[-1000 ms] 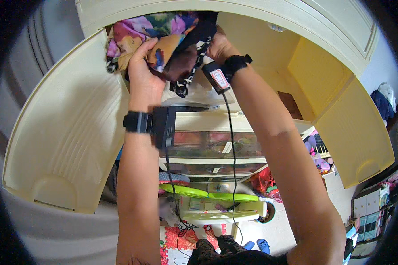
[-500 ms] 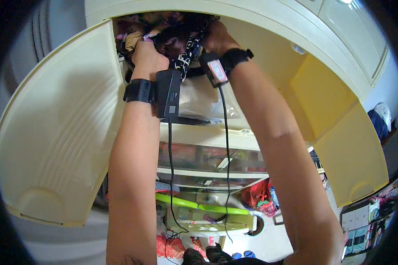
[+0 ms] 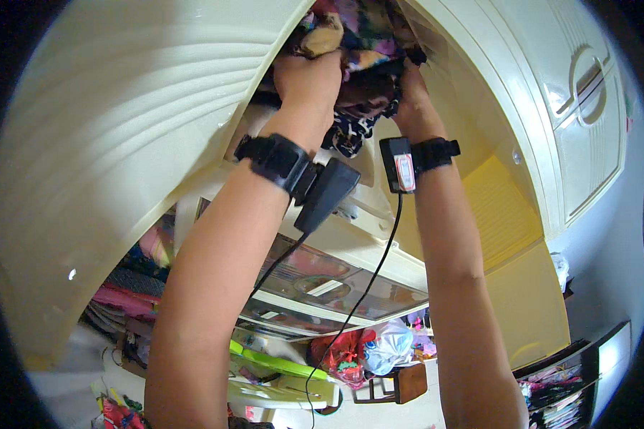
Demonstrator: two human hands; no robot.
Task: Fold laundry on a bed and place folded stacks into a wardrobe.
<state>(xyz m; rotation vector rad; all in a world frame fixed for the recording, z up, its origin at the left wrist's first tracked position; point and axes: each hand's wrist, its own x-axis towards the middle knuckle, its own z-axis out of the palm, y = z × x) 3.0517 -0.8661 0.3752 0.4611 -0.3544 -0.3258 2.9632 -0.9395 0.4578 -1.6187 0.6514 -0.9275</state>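
Observation:
A bundle of dark, multicoloured clothes [image 3: 368, 96] sits between my hands in the cabinet opening. It includes brown cloth, floral cloth and a black piece with white print hanging lowest. My left hand [image 3: 309, 80] grips the bundle's left side, below a tan bit of cloth, with its fingertips buried in the fabric. On the right side, my right hand [image 3: 415, 100] clasps the same bundle, its fingers partly hidden behind it. Both wrists wear black straps with small cabled boxes.
The cabinet's cream door [image 3: 143, 107] swings open at left, and a yellowish door [image 3: 529, 307] stands open at right. Below are see-through drawers [image 3: 322, 279], a green-rimmed plastic tub [image 3: 286, 379], a red bag [image 3: 342, 354] and a brown stool [image 3: 404, 385].
The view has turned, so the left door looks nearer and the cabinet tilts. Both hands and the clothes bundle now appear farther right in the picture, still held together.

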